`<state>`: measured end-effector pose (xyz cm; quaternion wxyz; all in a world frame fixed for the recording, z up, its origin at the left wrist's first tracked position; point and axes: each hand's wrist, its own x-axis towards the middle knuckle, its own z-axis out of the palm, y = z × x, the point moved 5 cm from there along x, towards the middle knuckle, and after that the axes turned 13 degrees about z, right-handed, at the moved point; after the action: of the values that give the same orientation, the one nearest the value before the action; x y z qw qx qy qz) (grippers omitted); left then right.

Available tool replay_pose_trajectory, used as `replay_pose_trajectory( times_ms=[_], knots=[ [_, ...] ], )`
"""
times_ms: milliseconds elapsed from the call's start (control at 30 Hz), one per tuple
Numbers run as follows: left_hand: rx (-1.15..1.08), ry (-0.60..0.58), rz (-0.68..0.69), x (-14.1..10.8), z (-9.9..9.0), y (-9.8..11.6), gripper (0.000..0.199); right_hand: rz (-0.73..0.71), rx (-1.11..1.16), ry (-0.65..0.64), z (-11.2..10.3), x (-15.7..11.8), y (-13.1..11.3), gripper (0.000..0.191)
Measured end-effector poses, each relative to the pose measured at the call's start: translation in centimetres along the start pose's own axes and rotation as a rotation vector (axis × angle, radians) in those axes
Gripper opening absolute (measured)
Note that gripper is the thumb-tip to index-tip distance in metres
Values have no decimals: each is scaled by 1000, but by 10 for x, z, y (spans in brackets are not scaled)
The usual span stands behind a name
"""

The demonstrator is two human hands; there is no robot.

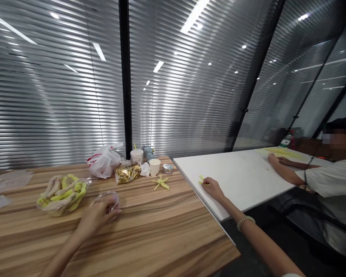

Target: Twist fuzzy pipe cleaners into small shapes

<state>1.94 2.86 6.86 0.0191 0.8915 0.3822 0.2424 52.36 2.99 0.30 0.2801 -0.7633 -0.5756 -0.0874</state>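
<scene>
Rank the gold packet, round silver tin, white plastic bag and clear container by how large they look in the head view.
Clear container
White plastic bag
Gold packet
Round silver tin

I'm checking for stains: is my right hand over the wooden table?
No, the right hand is over the white table, at a yellow piece.

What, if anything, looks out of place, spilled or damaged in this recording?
Nothing looks spilled or plainly damaged. Mildly odd: a yellow star-shaped piece lies splayed directly on the wooden table, apart from the similarly coloured pieces heaped in the clear bowl.
</scene>
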Motion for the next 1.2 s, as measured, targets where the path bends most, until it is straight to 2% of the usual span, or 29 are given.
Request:
replay_pose_trajectory(
  times_ms=[67,167,333,433,533,633,700,767,833,900,967,1067,1133,1200],
  knots=[
    [-64,-38,-39,0,1,0,28,-41,43,-11,1,-6,-9,17],
    [-125,-32,-68,0,2,-1,27,-59,83,27,0,-11,-19,17],
    [-204,22,-51,1,2,-4,29,59,52,131,0,-1,-19,23],
    [-177,127,-65,0,-3,-7,34,158,-4,171,2,6,-15,28],
    [-132,284,-27,-2,-10,-8,34,221,-103,169,5,9,-14,33],
    [-73,448,115,-5,-13,-2,29,225,-216,112,8,7,-18,28],
    [-7,506,269,-8,-9,10,26,199,-260,75,7,6,-23,24],
    [39,463,479,-10,2,30,26,168,-287,55,4,7,-30,22],
    [12,293,679,-13,19,53,30,150,-303,53,-1,9,-38,20],
    [-50,180,763,-15,34,72,33,145,-306,71,-6,14,-51,23],
    [-125,51,717,-15,47,82,31,137,-299,105,-11,19,-72,28],
    [-266,-17,584,-14,57,83,30,64,-177,147,-11,17,-121,33],
    [-354,-22,431,-12,59,74,29,-41,55,86,-5,7,-164,36],
    [-434,-18,297,-9,59,63,28,-138,357,-56,6,-9,-207,39]
  ],
)
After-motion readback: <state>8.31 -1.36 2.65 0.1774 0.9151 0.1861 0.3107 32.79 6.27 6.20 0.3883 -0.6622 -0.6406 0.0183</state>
